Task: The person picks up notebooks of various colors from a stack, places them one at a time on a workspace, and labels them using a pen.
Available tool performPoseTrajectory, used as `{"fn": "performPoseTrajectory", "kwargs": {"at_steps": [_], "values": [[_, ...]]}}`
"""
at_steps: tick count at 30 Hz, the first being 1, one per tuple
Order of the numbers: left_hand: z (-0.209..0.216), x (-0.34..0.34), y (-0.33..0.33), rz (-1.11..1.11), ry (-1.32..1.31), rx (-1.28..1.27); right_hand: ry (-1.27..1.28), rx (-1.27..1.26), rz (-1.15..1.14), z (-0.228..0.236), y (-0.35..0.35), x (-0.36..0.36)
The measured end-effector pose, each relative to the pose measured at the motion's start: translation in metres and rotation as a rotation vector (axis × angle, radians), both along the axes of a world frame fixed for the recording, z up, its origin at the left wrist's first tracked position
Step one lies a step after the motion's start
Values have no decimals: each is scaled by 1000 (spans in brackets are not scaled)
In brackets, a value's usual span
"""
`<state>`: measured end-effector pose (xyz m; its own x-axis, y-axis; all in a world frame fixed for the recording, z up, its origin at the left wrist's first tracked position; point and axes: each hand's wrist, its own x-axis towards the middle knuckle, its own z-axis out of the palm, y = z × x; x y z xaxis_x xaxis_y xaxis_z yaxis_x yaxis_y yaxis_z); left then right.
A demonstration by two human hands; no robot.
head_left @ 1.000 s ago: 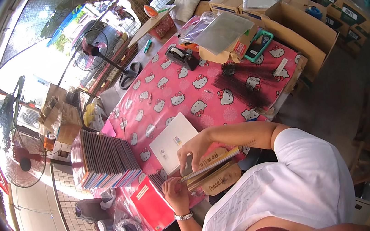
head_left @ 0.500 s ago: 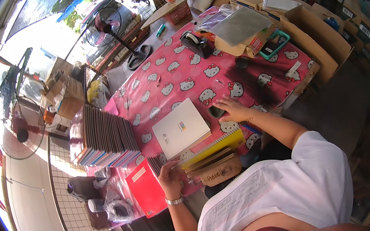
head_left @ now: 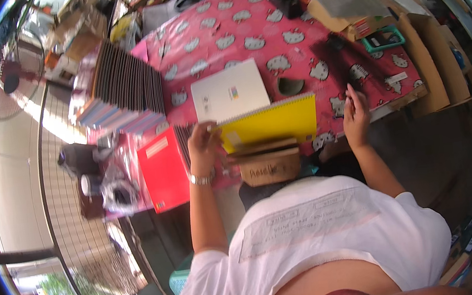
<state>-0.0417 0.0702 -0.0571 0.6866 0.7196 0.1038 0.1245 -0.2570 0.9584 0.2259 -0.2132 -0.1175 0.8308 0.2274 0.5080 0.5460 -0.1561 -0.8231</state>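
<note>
So there's a tall stack of dark-spined notebooks (head_left: 125, 87) on the far left of the desk (head_left: 176, 43), then a red notebook (head_left: 162, 168). Left hand (head_left: 203, 145) is pinched on the left end of the yellow notebook (head_left: 271, 125), which is up on edge at the near side of the desk, long axis running left-right, coiled edge facing up. Right hand (head_left: 355, 112) has its fingers close together by the black coils (head_left: 349, 63); can't tell if it's gripping one.

A pink-covered table (head_left: 176, 44) carries stacked notebooks (head_left: 128, 84), a white notebook (head_left: 223, 95) and a black tape dispenser (head_left: 283, 2).
</note>
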Motion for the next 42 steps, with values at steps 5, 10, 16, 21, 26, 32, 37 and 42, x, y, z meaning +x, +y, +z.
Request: {"fn": "performPoseTrajectory", "kwargs": {"at_steps": [5, 10, 16, 21, 26, 32, 37, 42], "values": [[-14, 9, -5, 47, -185, -111, -363, -612, 91, -89, 23, 6], [-8, 2, -10, 58, -213, -139, -368, -897, 210, -58, 22, -1], [-8, 1, -6, -1, -157, -225, -221, -914, 433, -60, -32, 33], [-20, 12, -8, 120, -196, -96, -98, -367, 105, -5, -16, 33], [-35, 18, -18, 315, -95, 215, -262, 9, 530, 101, 50, -45], [-17, 24, -39, 361, -17, 473, -278, -139, 732, 74, 114, -112], [-14, 20, -44, 381, 10, 466, -267, -219, 770, 65, 122, -122], [-26, 13, -41, 391, 4, 545, 1376, 64, 1317, 67, 127, -125]]}}
